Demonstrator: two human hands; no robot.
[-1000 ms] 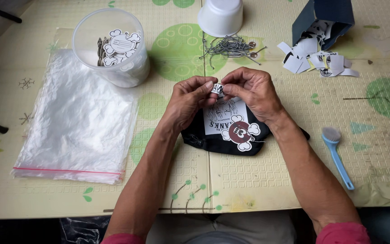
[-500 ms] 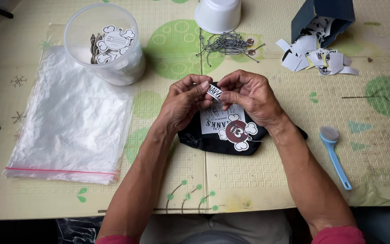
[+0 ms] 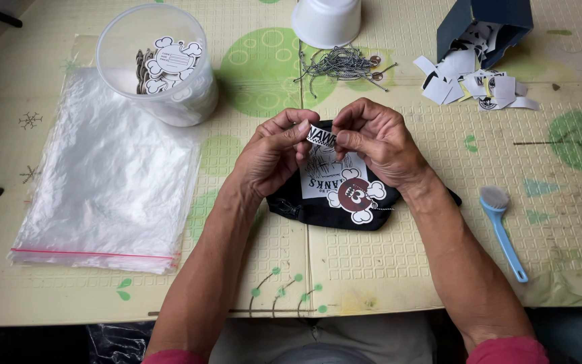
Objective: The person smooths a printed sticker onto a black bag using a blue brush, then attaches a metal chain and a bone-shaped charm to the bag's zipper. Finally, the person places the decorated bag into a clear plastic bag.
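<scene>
between the fingertips of both hands, a small white printed tag [image 3: 320,135] was pinched — the left hand [image 3: 274,158] gripping its left end with thumb and forefinger pressed together, the right hand [image 3: 378,138] gripping its right end the same way. the tag's long axis ran roughly left to right across the view, tilted slightly down toward the right, its printed face turned up to the camera. the other fingers of each hand were curled in loosely behind the pinch.

directly below the hands lay a black pouch [image 3: 345,205] on the table, its length also running left to right, with a white card and a round dark-red and white bone-shaped tag [image 3: 357,197] resting on top. farther out, a pile of thin ball chains [image 3: 341,65] sat above the hands, near an upturned white cup [image 3: 327,20]. a clear plastic tub [image 3: 153,64] holding more bone-shaped tags stood to the upper left, beside a stack of clear plastic bags [image 3: 106,175]. to the upper right a dark blue box [image 3: 490,23] spilled white paper scraps [image 3: 476,81] — and a light blue brush [image 3: 503,229] lay to the right.
</scene>
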